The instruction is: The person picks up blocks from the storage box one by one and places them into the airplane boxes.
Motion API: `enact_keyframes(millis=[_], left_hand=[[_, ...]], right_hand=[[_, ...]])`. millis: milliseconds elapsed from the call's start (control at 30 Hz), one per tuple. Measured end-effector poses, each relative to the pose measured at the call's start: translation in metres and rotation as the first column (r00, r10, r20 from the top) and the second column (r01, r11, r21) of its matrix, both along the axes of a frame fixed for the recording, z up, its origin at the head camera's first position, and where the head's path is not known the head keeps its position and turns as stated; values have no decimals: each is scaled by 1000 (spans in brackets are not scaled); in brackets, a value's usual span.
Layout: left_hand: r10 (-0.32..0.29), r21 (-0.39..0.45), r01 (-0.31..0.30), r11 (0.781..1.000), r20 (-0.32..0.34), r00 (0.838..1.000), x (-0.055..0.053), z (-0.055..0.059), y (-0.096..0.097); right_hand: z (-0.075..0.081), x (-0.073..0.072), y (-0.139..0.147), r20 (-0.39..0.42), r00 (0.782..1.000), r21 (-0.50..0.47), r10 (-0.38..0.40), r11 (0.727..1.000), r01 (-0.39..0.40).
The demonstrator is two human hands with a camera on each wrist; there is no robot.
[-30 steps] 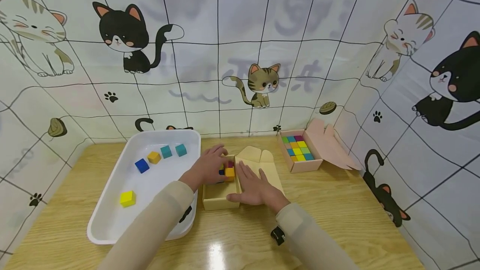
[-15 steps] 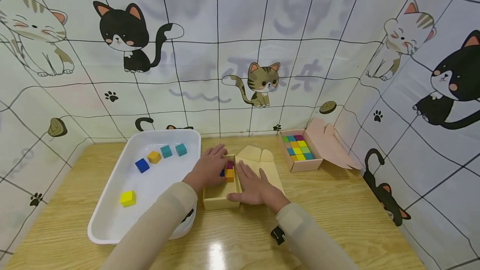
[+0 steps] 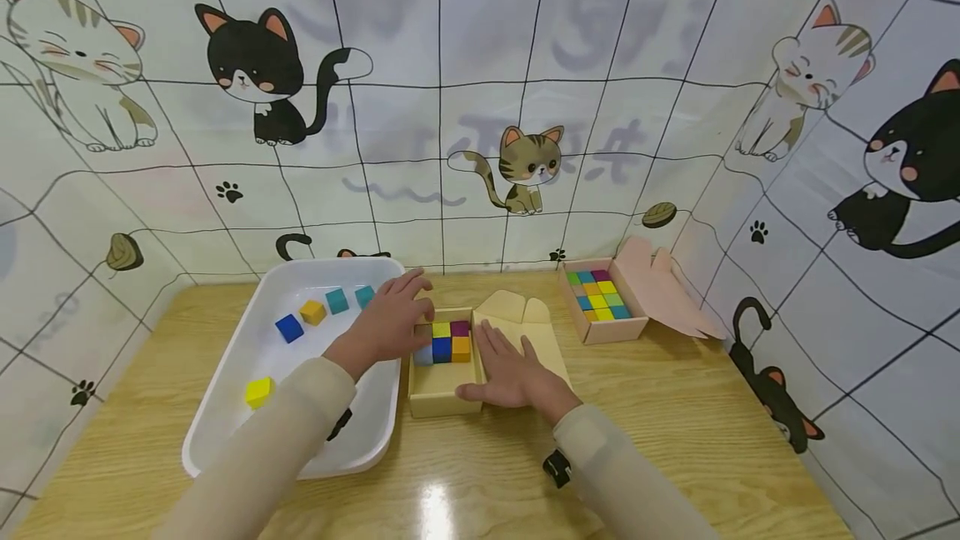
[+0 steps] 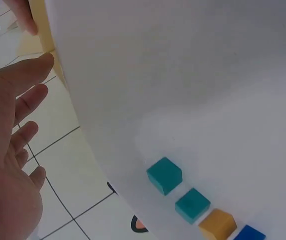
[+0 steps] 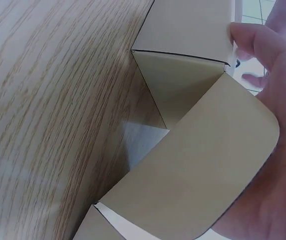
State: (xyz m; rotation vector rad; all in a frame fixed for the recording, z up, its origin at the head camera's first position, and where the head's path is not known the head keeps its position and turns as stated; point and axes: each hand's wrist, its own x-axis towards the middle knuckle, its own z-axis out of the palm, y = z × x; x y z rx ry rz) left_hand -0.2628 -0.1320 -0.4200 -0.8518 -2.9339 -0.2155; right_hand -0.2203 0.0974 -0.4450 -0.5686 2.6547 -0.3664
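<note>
My left hand [image 3: 386, 323] hovers over the tray's right edge and the left side of a cream cardboard box [image 3: 446, 405], its fingers loosely bent with nothing between them. At the back of that box sit a yellow cube [image 3: 440, 329], a purple cube [image 3: 459, 329], a light blue cube [image 3: 423, 355], a dark blue cube [image 3: 442, 350] and an orange cube [image 3: 461, 348]. Fingers partly hide the box's left rear corner. My right hand [image 3: 513, 369] rests with straight fingers on the box's right side and its folded-back lid [image 3: 542, 340]. In the left wrist view, the left hand [image 4: 8, 145] looks bare.
A white tray [image 3: 330, 365] on the left holds a yellow cube [image 3: 259, 392], a dark blue cube [image 3: 289, 327], an orange cube [image 3: 312, 312] and two teal cubes [image 4: 164, 175]. At the back right stands an open pink box [image 3: 611, 332] with rows of coloured cubes.
My left hand has lifted out of the cream box and moved left, uncovering the light blue, dark blue and yellow cubes. My right hand has stayed in place.
</note>
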Motion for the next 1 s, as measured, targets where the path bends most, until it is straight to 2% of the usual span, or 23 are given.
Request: enact_keyframes(millis=[233,467,700,1000], left_hand=[[33,-27,-35,999,-70,997,10,15,-47],[79,1,-79,997,-81,994,24,23,-89],[147,-19,-148,989,-46,988,37,21,-124],[212,-71,-213,974,-31,977,63,6,-166]], right_hand=[[0,1,1,0,1000,-12,18,1000,-18],[2,2,3,2,1000,-25,5,1000,-5],[2,2,4,-3,1000,-21,13,1000,-13],[3,3,3,0,1000,-32,13,999,-13]])
